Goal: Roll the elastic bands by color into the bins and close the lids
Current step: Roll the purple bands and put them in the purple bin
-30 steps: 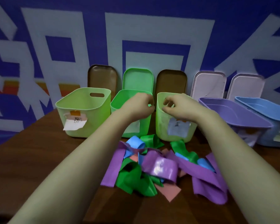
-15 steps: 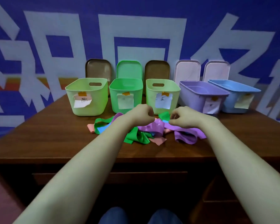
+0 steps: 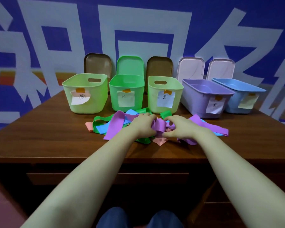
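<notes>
While your left hand [image 3: 142, 126] and right hand [image 3: 181, 127] each keep a narrow grip pinched on the purple band [image 3: 160, 126] on the table [image 3: 48, 137], its held span runs 9-to-3 o'clock and the purple bin [image 3: 202, 97] lies at 2 o'clock, nearer your right.

The middle bin [image 3: 152, 102] bears a paper label [image 3: 165, 99] reading 蓝. The leftmost bin [image 3: 67, 99] has a slip [image 3: 80, 99] that seems to read 粉. The remaining labels are illegible.

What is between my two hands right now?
In the head view, a bunched purple band fills the gap. The left hand and right hand both pinch it, above the mixed pile of bands.
</notes>
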Available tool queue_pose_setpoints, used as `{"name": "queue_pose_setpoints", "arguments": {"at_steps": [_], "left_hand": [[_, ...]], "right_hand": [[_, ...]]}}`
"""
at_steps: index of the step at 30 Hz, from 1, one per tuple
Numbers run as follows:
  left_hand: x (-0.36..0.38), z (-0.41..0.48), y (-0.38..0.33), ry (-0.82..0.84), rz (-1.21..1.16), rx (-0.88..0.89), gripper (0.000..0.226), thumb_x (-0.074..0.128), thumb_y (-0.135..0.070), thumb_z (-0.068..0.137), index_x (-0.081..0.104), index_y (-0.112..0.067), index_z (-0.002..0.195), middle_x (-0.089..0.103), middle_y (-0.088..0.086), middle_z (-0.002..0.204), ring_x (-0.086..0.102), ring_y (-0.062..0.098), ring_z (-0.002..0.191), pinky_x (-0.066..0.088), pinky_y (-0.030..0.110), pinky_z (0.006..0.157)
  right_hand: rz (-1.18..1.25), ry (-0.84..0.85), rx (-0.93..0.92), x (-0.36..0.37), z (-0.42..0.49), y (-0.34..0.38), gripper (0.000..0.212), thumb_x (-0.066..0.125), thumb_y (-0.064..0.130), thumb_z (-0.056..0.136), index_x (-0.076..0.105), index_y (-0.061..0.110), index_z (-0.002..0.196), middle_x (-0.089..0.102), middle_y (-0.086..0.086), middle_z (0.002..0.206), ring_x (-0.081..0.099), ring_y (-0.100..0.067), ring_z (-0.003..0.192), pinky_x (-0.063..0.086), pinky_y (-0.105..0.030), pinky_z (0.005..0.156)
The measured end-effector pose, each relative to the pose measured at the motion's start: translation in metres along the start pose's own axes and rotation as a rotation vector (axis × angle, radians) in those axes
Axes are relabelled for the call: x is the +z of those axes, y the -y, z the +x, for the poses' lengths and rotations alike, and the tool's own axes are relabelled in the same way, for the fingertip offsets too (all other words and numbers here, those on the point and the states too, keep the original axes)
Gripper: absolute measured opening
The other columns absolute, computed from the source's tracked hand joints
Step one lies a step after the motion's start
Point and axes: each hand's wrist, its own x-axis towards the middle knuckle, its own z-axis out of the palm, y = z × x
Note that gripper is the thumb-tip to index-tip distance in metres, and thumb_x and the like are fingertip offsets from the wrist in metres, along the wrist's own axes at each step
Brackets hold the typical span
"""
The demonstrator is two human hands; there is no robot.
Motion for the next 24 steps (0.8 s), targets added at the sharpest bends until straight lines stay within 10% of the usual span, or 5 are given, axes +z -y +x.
{"name": "queue_pose_setpoints", "arguments": {"at_steps": [11, 24], "left_hand": [[-0.005, 0.015, 0.009, -0.097, -0.075, 0.022, 0.056, 0.071, -0.042, 0.079, 0.053, -0.016, 0.125, 0.056, 0.006, 0.116, 0.044, 0.024, 0.109, 0.037, 0.031, 0.084], [-0.022, 0.027, 0.013, -0.272, -0.314, -0.009, 0.046, 0.068, -0.028, 0.081, 0.056, -0.014, 0.124, 0.052, 0.006, 0.121, 0.046, 0.023, 0.113, 0.041, 0.036, 0.096]], "right_hand": [[0.23, -0.058, -0.031, -0.009, 0.023, -0.001, 0.05, 0.078, 0.033, 0.073, 0.057, 0.016, 0.115, 0.057, 0.002, 0.11, 0.054, -0.013, 0.083, 0.043, -0.026, 0.069], [0.805, -0.401, 0.028, -0.036, 0.041, 0.004, 0.039, 0.076, 0.019, 0.076, 0.054, 0.02, 0.109, 0.056, 0.004, 0.088, 0.051, -0.015, 0.067, 0.047, -0.037, 0.062]]}}
